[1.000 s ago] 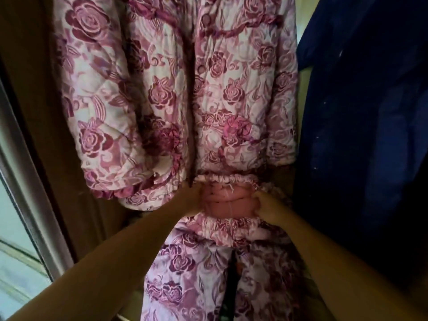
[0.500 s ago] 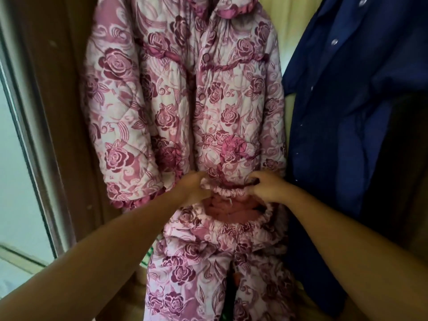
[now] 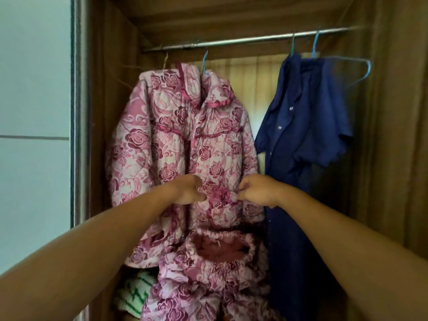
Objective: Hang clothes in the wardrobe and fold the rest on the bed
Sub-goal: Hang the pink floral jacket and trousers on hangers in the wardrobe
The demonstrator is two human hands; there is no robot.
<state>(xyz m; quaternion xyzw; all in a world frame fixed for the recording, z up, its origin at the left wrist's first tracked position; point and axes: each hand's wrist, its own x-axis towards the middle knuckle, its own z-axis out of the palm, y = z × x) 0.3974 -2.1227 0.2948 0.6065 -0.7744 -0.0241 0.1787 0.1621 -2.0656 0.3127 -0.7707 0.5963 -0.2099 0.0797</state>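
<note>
Both my arms reach into the wardrobe [image 3: 391, 126], and my hands sit at the front of the quilted pink rose-print jacket [image 3: 185, 154]. My left hand [image 3: 188, 189] is curled in a loose fist with its fingertips pinching the jacket fabric just left of the button line; my right hand [image 3: 257, 189] is closed the same way on the fabric just right of it, a fabric rose bunched between the two. The jacket hangs on a blue hanger [image 3: 205, 62] from the metal rail [image 3: 243, 40]. Below its hem hang the matching rose-print trousers [image 3: 208, 286], their gathered elastic waistband gaping open towards me. To the right, a navy blue buttoned shirt [image 3: 301, 126] hangs from the same rail, with another blue wire hanger [image 3: 361, 70] beside it. Something green-and-white striped [image 3: 134, 295] lies low in the wardrobe, left of the trousers.
</note>
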